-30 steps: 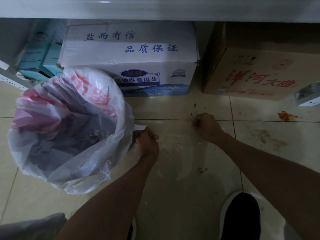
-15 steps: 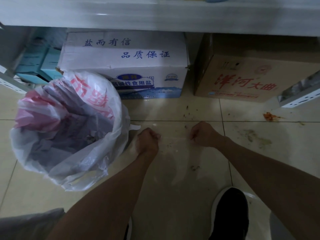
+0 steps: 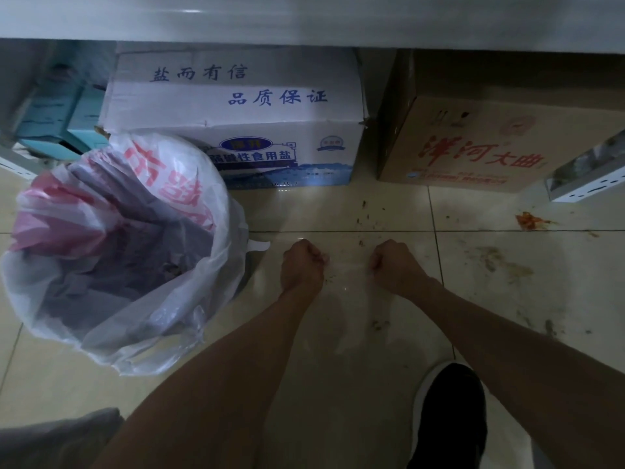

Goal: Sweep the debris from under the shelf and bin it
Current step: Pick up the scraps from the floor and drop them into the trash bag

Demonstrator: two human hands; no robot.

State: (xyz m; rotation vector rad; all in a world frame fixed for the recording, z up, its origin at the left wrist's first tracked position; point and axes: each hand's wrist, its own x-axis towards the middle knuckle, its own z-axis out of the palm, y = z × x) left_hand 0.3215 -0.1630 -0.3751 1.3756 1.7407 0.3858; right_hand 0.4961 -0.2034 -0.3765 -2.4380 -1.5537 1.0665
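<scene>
Dark crumbs of debris lie scattered on the beige floor tiles in front of the shelf, with a few more specks nearer me. My left hand and my right hand rest on the floor as fists, side by side, a short gap apart. A faint glossy strip that looks like clear film runs between them, with specks on it. The bin, lined with a white and pink plastic bag, stands open just left of my left hand.
Under the shelf stand a white salt carton, a brown carton and teal boxes. An orange smear and brownish stains mark the floor at right. My black shoe is at the bottom right.
Both hands have drawn closer together and slightly toward me, the right hand coming left away from the crumbs. The view has shifted a little.
</scene>
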